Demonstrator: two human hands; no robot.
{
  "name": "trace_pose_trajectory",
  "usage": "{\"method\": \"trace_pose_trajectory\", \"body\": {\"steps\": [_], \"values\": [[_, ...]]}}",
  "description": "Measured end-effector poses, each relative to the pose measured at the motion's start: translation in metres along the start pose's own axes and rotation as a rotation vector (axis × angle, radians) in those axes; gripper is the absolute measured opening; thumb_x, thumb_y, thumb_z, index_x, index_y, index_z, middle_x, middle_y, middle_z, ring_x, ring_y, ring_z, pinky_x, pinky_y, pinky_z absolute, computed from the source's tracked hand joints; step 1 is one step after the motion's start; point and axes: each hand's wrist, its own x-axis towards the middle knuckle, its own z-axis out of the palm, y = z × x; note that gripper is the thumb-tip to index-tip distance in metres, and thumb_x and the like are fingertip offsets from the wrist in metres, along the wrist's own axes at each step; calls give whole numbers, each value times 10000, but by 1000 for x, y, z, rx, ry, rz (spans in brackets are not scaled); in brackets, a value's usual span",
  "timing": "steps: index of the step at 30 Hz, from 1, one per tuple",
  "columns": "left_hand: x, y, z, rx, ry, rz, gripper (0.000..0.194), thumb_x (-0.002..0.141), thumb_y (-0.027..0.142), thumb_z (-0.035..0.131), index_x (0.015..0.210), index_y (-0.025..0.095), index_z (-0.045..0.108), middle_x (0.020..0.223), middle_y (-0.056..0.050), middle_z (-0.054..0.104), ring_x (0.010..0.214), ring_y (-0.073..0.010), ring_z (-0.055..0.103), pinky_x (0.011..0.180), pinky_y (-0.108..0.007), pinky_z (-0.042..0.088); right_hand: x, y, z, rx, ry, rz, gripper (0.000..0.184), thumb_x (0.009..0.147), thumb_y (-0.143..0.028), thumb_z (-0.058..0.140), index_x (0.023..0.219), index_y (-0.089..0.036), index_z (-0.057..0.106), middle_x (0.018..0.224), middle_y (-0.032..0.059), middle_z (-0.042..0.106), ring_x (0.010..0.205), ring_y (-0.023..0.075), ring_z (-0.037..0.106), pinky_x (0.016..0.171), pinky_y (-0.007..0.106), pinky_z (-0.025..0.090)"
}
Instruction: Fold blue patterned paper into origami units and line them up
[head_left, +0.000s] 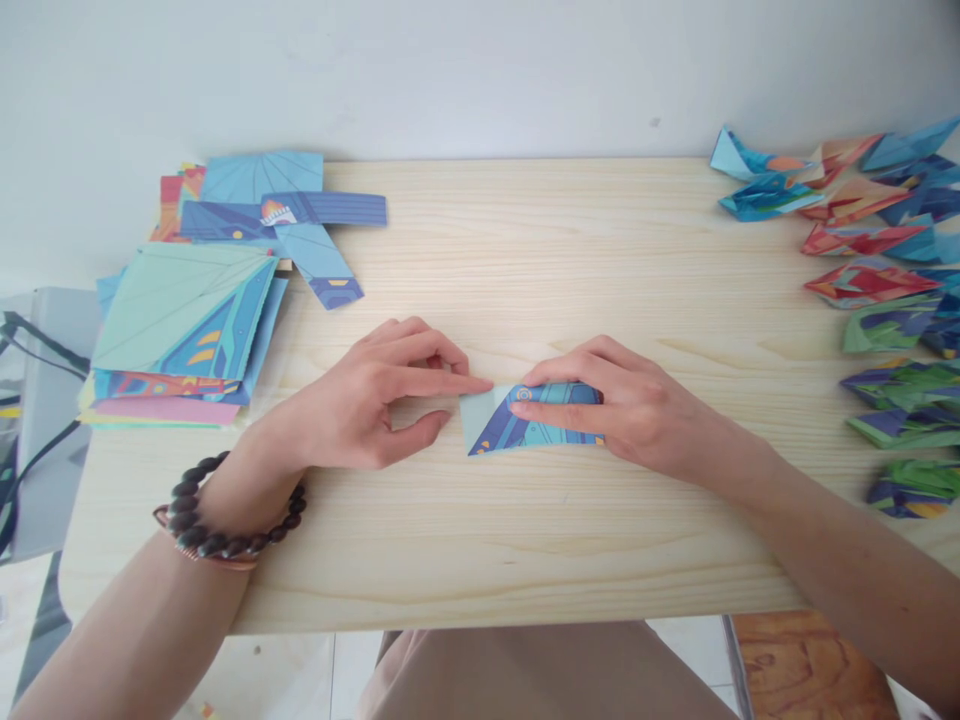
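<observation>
A small folded piece of blue patterned paper (525, 425) lies flat near the middle of the pale wooden table (525, 540). My right hand (637, 410) rests on its right half, fingers curled and pressing it down. My left hand (375, 405) sits just left of it, index finger stretched out with its tip on the paper's upper left corner, the other fingers curled and the thumb apart. A dark bead bracelet (225, 510) circles my left wrist.
A stack of coloured paper sheets (187, 330) lies at the table's left, with folded blue strips (315, 235) behind it. Several folded paper shapes (877, 250) in blue, red and green line the right edge. A white wall stands behind; cables hang at far left.
</observation>
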Motion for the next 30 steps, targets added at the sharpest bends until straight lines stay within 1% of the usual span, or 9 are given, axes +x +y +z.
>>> {"method": "trace_pose_trajectory", "body": {"steps": [4, 8, 15, 18, 21, 26, 30], "values": [[2, -1, 4, 51, 60, -7, 285, 810, 220, 578, 1087, 237, 640, 986, -53, 596, 886, -174, 517, 815, -324, 415, 0, 0, 0, -1, -1, 0, 506, 848, 14, 368, 1223, -276, 546, 1229, 33, 523, 1013, 175, 449, 895, 342, 446], [2, -3, 8, 110, 89, 65, 252, 835, 204, 563, 1078, 223, 629, 939, -48, 615, 856, -160, 532, 778, -312, 418, 0, 1, 0, -4, 0, -17, 499, 850, 10, 379, 1215, -282, 553, 1225, 34, 527, 993, 171, 449, 879, 339, 448], [0, 0, 4, 249, 46, 152, 294, 870, 185, 508, 1146, 263, 574, 959, -42, 624, 835, -152, 544, 740, -302, 440, 0, 1, -1, -3, -19, -31, 517, 851, 12, 383, 1227, -302, 548, 1236, 27, 518, 988, 168, 436, 889, 331, 429], [-1, 2, 3, 314, 46, 197, 308, 866, 170, 508, 1158, 258, 555, 962, -37, 630, 846, -164, 547, 725, -309, 442, 1, 0, -2, -10, -41, -20, 507, 865, 0, 369, 1225, -306, 553, 1240, 20, 518, 991, 170, 432, 900, 336, 417], [-2, 5, 1, 360, 24, 207, 312, 866, 152, 500, 1159, 248, 545, 965, -39, 630, 876, -174, 556, 738, -309, 442, 0, 0, -2, -14, -59, -14, 504, 875, -11, 360, 1226, -317, 553, 1254, 9, 510, 1002, 173, 426, 912, 340, 406], [-3, 9, 0, 378, -5, 217, 287, 895, 169, 460, 1168, 215, 533, 940, -51, 626, 891, -185, 556, 758, -320, 440, -1, 3, 1, -10, -37, -28, 475, 883, -29, 370, 1216, -306, 567, 1252, 9, 517, 997, 175, 418, 916, 337, 403], [-3, 11, 1, 359, 3, 242, 267, 917, 197, 433, 1157, 218, 547, 946, -54, 619, 864, -182, 554, 727, -315, 435, 0, 2, 0, -14, -37, -17, 479, 877, -12, 357, 1208, -281, 574, 1246, 12, 531, 986, 173, 418, 903, 337, 409]]}}
